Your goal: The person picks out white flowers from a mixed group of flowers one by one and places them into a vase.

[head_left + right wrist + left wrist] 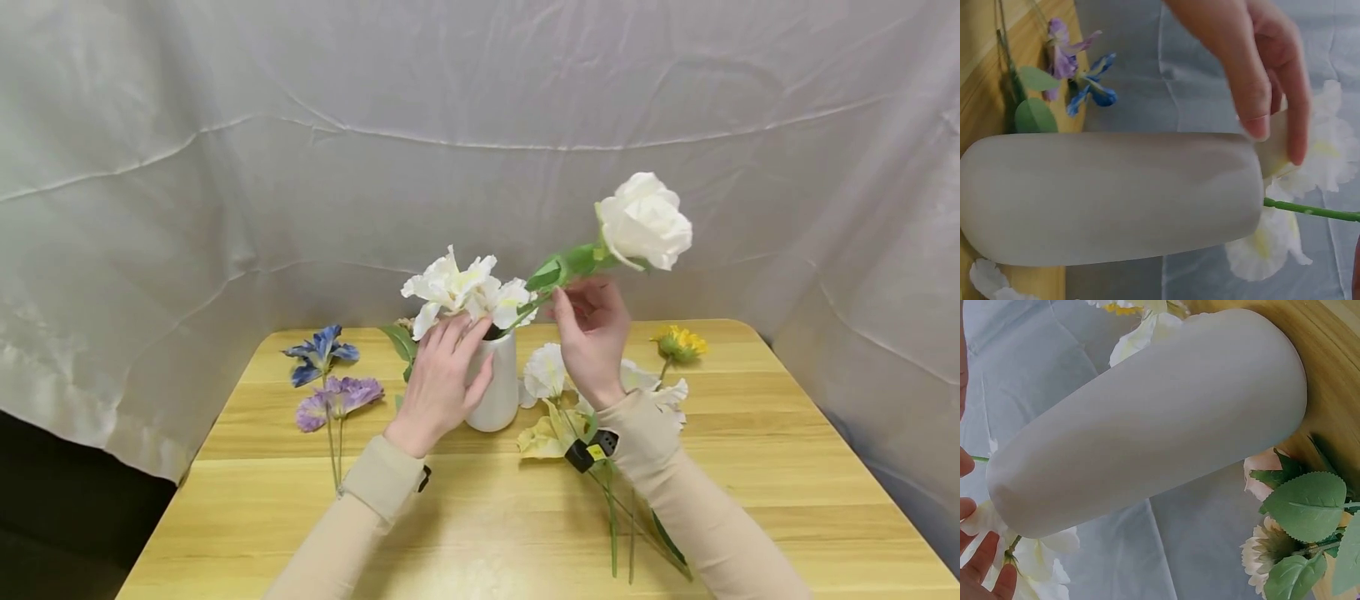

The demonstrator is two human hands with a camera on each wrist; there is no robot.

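Observation:
A white vase [495,392] stands upright at the middle of the table, white irises [453,287] in its mouth. My left hand [446,379] is at the vase's rim, its fingers extended against the irises' petals. In the right wrist view, the left thumb [1257,125] lies right at the rim. My right hand [596,333] pinches the stem of a white rose [647,222] below its leaves. The rose leans to the right, and its green stem [1310,210] runs into the vase's mouth. The stem's lower end is hidden inside.
A blue iris [318,354] and a purple flower [341,398] lie on the left. Right of the vase are white flowers [545,371], a pale yellow flower [546,437] and a yellow flower [681,343]. A leafy stem with a cream flower [1266,553] lies left of the vase. Grey cloth [480,100] hangs behind.

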